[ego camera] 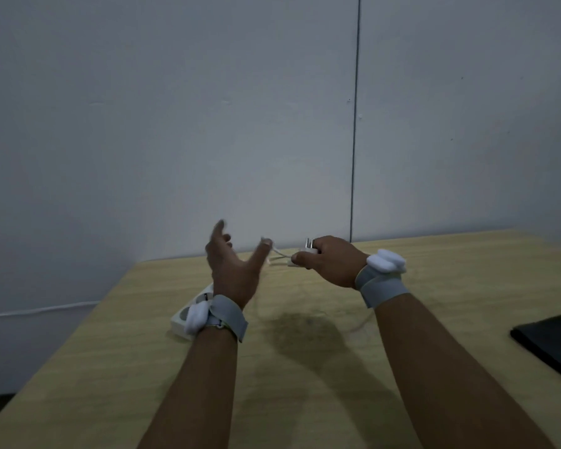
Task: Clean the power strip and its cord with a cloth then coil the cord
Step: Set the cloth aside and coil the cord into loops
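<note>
Where the grey wall (208, 108) fills the upper frame, the pale wooden desk (305, 384) spreads across the lower half, with a dark flat object (551, 341) at its right edge. Both forearms reach up from the bottom, each wrist wrapped in a grey band with a white pad. Left of centre, the strip (191, 309) lies on the desk, partly hidden behind the left wrist. At mid-frame the left hand (234, 267) is raised with its fingers (219, 230) spread and thumb out; the white cord (277, 256) touches the thumb tip and runs right to the plug (305, 254). The right hand (331, 260) grips that plug, fingers curled round it, metal prongs pointing up. More cord trails faintly down onto the desk below the hands.
</note>
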`<state>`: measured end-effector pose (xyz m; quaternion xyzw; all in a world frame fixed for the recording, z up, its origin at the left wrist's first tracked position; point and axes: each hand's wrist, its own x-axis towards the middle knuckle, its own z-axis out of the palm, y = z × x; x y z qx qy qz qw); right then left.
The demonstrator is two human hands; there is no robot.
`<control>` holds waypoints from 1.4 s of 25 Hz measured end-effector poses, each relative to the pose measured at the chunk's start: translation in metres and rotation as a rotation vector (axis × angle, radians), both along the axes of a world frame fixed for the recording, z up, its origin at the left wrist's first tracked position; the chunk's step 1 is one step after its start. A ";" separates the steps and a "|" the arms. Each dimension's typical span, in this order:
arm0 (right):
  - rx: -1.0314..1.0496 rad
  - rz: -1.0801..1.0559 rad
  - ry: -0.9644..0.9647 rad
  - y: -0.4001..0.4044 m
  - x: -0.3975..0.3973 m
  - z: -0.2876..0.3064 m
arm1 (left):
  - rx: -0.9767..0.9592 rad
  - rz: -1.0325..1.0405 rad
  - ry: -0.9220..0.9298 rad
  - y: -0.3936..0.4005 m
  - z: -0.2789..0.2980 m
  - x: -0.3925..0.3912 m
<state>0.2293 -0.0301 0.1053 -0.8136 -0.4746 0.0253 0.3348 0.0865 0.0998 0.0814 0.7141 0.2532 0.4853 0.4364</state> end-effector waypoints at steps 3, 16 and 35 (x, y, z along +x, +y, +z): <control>-0.095 0.041 0.027 0.005 -0.001 0.001 | 0.374 -0.147 0.263 -0.005 -0.001 0.001; -0.229 0.059 -0.035 0.022 -0.001 -0.012 | 0.614 -0.250 0.579 -0.002 -0.035 0.037; 0.528 0.408 0.375 0.010 -0.052 0.034 | -0.754 -0.589 -0.446 -0.002 0.017 0.026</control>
